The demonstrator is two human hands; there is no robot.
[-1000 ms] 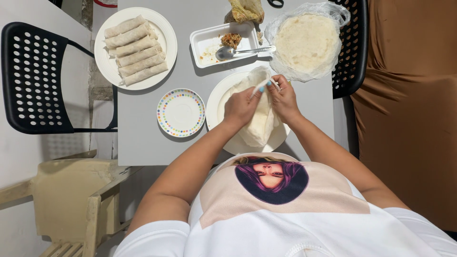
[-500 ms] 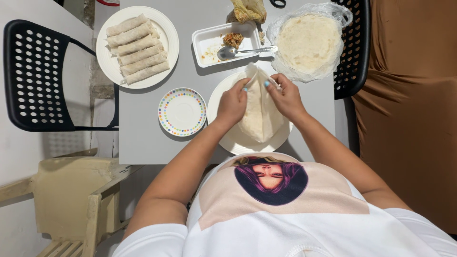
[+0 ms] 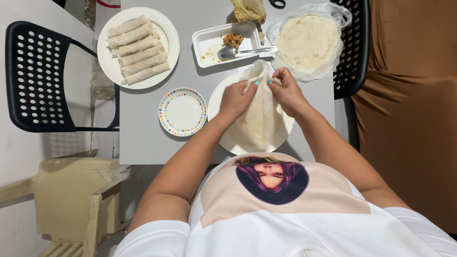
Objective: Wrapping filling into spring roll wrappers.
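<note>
Since half a second ago your hands have slid up to the tortilla's far edge. Your left hand and right hand each pinch the tortilla, which lies folded on the white plate nearest you. Beyond sit a dotted saucer, a tray with a spoon, stacked tortillas and a plate of rolls.

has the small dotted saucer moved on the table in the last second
No. The dotted saucer keeps its place on the grey table, left of the large white plate and below the plate of rolls; the slight shift is the camera.
</note>
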